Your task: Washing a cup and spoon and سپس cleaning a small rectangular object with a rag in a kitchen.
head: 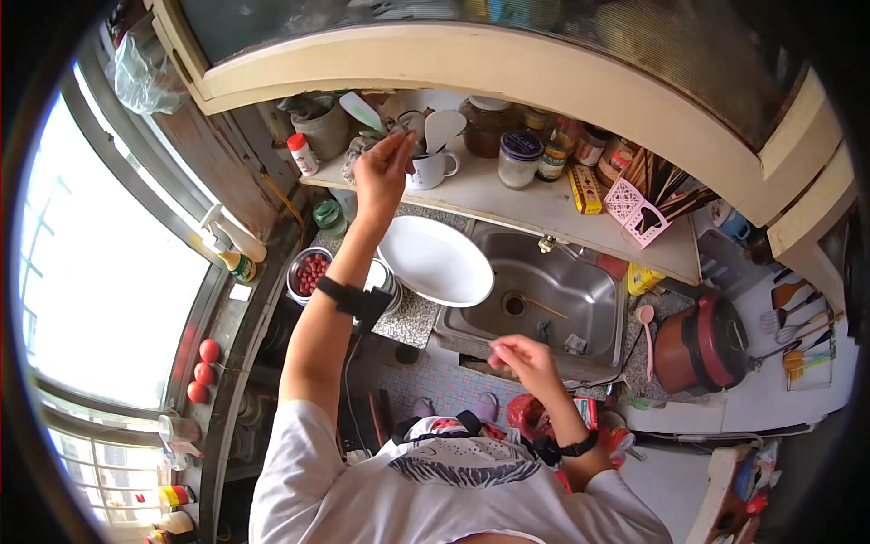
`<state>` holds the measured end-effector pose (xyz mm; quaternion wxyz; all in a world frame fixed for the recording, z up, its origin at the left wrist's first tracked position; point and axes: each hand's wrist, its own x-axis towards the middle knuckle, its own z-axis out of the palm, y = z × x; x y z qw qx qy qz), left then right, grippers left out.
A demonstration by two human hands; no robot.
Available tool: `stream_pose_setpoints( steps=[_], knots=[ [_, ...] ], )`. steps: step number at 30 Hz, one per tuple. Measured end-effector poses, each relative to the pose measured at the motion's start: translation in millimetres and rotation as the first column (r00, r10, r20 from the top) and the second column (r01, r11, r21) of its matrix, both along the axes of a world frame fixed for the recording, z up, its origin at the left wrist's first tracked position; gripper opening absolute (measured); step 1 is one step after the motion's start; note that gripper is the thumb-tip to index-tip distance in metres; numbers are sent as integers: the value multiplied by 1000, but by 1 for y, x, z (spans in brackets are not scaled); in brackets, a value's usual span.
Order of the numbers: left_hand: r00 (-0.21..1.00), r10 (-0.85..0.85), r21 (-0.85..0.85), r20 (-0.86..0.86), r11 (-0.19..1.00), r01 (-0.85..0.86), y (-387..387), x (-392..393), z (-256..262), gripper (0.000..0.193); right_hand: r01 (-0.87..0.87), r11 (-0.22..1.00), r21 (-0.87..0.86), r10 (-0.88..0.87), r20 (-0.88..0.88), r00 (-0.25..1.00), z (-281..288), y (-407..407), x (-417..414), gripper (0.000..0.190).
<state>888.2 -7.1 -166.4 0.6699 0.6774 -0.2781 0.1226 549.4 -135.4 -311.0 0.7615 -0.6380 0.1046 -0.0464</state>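
Observation:
My left hand is raised in front of the shelf, its fingertips pinched together beside the white mug. Cooking utensils stand in that mug, among them a white paddle-like one. Whether the fingers touch or hold one of these is not clear. Below the forearm, a large white oval dish rests on the counter at the sink's left side. My right hand hovers by the front edge of the steel sink, fingers curled. Its blurred fingertips do not show whether anything is held.
Overhead runs a cabinet frame. The shelf carries jars and a pink chopstick holder. A bowl of red fruits stands left, near tomatoes on the windowsill. A red-and-black electric cooker is at right.

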Motion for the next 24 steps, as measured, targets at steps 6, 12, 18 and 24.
stream_pose_setpoints(
  steps=[6,12,18,24],
  knots=[
    [975,126,270,181,947,-172,-24,40,-22,24,213,977,-3,-212,-120,970,-37,-48,-67,18],
    [979,123,429,161,885,-182,-23,45,-18,34,299,954,22,-292,-157,944,-21,-59,-59,17],
    [968,136,458,212,861,-222,-20,32,2,40,175,983,-54,-175,-2,984,14,-51,0,18],
    [997,43,574,58,816,-69,-5,39,13,38,8,994,-110,-3,42,999,52,-29,54,18]
  ],
)
